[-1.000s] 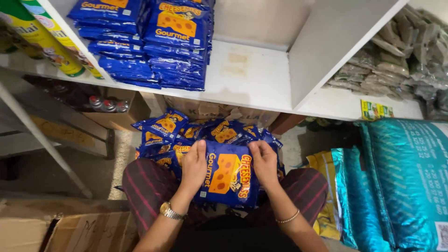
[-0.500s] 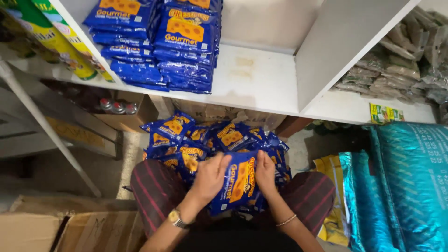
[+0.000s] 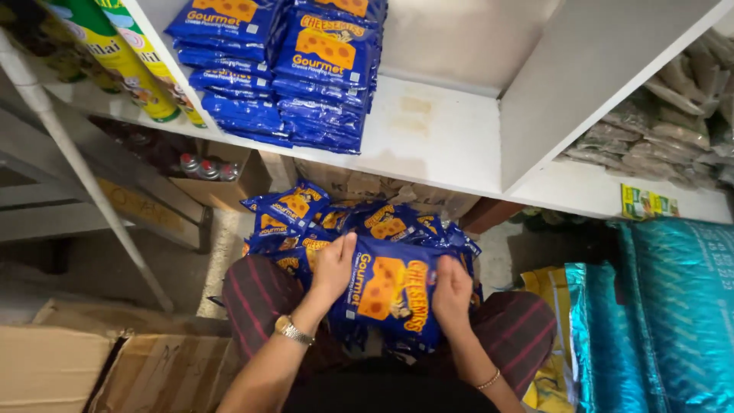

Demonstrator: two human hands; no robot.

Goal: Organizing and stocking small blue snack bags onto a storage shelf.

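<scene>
- Packet [image 3: 390,294], blue with orange cheese print, held over lap, tilted, above heap of like packets [image 3: 306,222].
- Left hand [image 3: 334,268]: fingers clamped on packet's left edge. Right hand [image 3: 451,294]: fingers curled shut on its right edge.
- White shelf [image 3: 428,130] above: two stacks of same packets [image 3: 290,69] fill left part; right part bare.
- Judgement: stocking partly done; heap on lap remains unshelved.
- Periphery: cardboard box [image 3: 115,367] left, teal sacks [image 3: 673,306] right.

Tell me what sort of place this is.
Probably a small shop or its stockroom: stacked blue snack packets fill a white shelf, both hands grip another blue packet, beside cardboard boxes.
</scene>
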